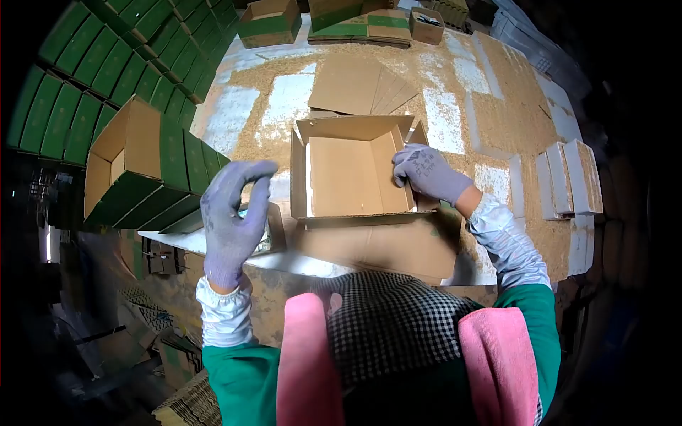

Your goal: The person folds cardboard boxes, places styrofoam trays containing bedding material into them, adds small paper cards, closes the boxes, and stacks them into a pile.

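Head view: your box (348,170) is formed, top open; left hand (234,213) half-open, empty; right hand (428,172) at its side, can't tell grip.

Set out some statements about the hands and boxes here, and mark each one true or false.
1. The left hand is raised outside the open box. True.
2. The right hand is at the box's right side. True.
3. Both hands are bare. False: both are gloved.
4. Flat sheets lie beyond the open box. True.
5. The green boxes are all to the person's right. False: the green boxes are stacked on the left.
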A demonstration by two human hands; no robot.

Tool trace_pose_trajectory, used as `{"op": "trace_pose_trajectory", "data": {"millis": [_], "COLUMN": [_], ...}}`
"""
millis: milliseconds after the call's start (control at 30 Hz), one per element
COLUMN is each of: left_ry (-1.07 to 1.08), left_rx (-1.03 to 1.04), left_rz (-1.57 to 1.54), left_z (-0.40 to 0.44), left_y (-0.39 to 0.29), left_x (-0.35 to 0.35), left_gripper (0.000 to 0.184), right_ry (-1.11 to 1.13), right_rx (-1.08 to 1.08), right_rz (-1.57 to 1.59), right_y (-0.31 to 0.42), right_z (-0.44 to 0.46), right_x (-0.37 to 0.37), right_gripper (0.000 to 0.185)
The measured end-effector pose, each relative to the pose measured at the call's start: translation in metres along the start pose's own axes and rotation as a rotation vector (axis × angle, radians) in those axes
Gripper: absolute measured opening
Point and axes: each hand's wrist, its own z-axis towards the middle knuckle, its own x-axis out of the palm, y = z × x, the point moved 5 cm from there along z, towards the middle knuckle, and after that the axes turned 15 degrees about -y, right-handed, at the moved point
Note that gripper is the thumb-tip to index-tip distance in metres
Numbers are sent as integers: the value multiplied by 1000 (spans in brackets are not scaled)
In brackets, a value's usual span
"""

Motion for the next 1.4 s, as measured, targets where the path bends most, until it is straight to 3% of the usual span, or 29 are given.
{"op": "trace_pose_trajectory", "data": {"millis": [33, 100, 133, 167, 233, 267, 300, 333, 367, 433, 500, 567, 633, 667, 700, 733, 800, 867, 900, 967, 1033, 1067, 1133, 1200, 1233, 1267, 1300, 1367, 1400], "left_ry": [-6, 357, 712, 833, 781, 561, 345, 279, 154, 122, 486, 492, 210, 306, 225, 233, 232, 247, 231, 198, -58, -238, -1047, -1372, -1222, -1009, -995, -661, -728], "left_rx": [180, 364, 293, 330, 288, 317, 340, 199, -13, -505, -867, -856, -718, -661, -686, -618, -757, -865, -780, -681, -527, -445, 49, -37, -211, -455, -461, -393, -273], "left_rz": [24, 216, 451, 585, 447, 280, 114, 94, 0, -305, -297, -325, -327, -528, -601, -574, -689, -832, -751, -674, -597, -614, -12, 500, 294, 51, 46, 31, 86], "left_z": [14, 5, -15, -32, -27, -22, -17, -5, -6, -16, -36, -34, -51, -48, -54, -56, -61, -57, -49, -27, -3, 8, -1, -11, -20, -25, -31, -24, -23], "left_y": [-23, 10, 50, 71, 71, 62, 49, 39, 70, 130, 154, 108, 142, 136, 138, 151, 157, 155, 143, 129, 120, 107, 94, 123, 196, 264, 289, 319, 318], "left_x": [16, 97, 139, 154, 143, 125, 100, 77, 63, 72, 106, 131, 160, 162, 159, 162, 151, 142, 131, 93, 14, -40, -162, -247, -282, -300, -305, -292, -289], "left_gripper": [17, 30, 30, 35, 28, 25, 22, 26, 38, 56, 83, 86, 84, 77, 74, 76, 75, 74, 70, 66, 58, 46, 45, 68, 82, 77, 77, 74, 73], "right_ry": [4, -90, -59, -66, -230, -231, -383, -523, -677, -519, -237, -11, -288, -505, -437, -436, -276, -425, -568, -580, -608, -697, -964, -1146, -1185, -1045, -900, -502, -334], "right_rx": [8, -174, -114, -119, -95, -103, 207, 523, 637, 743, 509, 239, 395, 495, 713, 660, 799, 850, 916, 853, 803, 704, 476, 212, 77, 98, 135, 220, 267], "right_rz": [10, 48, 59, 54, 77, 76, 248, 422, 469, 483, 624, 188, 252, 186, 182, 197, 939, 1173, 1413, 1435, 1867, 1813, 1380, 863, 733, 1234, 1486, 1769, 1791], "right_y": [2, 12, 17, 20, 11, 13, 3, -14, -35, -47, -22, 20, -5, -16, -41, -35, -12, 21, 33, 25, 26, 21, 16, 52, 93, 124, 147, 204, 226], "right_z": [-2, 0, -3, -13, -36, -47, -59, -75, -90, -83, -43, -14, -26, -43, -58, -53, -48, -33, -26, -9, 18, 34, 83, 146, 183, 217, 247, 307, 334], "right_x": [2, -7, -15, -24, -52, -67, -90, -100, -94, -73, -14, 18, 35, 34, 65, 69, 84, 53, 38, 19, -2, -9, -24, -53, -76, -90, -90, -68, -47], "right_gripper": [14, 14, 21, 21, 28, 28, 30, 32, 39, 49, 55, 60, 76, 83, 100, 100, 96, 89, 82, 71, 62, 59, 55, 52, 51, 48, 53, 64, 69]}}
